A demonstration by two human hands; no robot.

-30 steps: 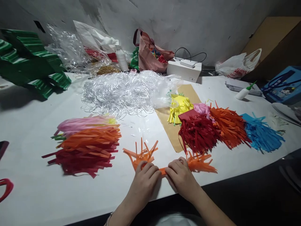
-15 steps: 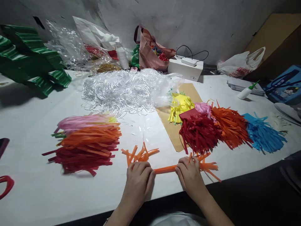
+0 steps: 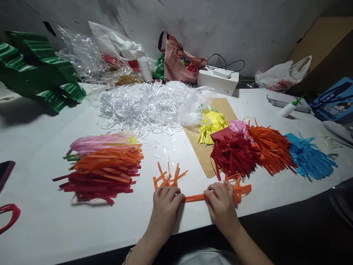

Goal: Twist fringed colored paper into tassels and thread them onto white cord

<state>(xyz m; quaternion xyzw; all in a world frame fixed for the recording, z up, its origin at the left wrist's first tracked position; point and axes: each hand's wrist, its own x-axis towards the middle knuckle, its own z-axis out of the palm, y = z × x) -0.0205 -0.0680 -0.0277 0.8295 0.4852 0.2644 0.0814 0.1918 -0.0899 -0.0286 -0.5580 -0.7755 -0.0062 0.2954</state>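
Fringed stack [image 3: 102, 167]: to your left, with white tabletop [image 3: 132, 221] between it and you.
Left hand [image 3: 167, 204]: curled over one end of the strip.
Orange strip [image 3: 195, 198]: taut between your hands, near the front edge [image 3: 193, 225].
Right hand [image 3: 222, 202]: curled over the other end, apart from your left.
Red bundle [image 3: 234, 156]: just beyond your right hand.

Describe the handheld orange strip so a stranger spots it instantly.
Start at the near edge of the white table, where the left hand and right hand rest. Between them runs the orange strip: it alone narrows midway between two fringed ends.
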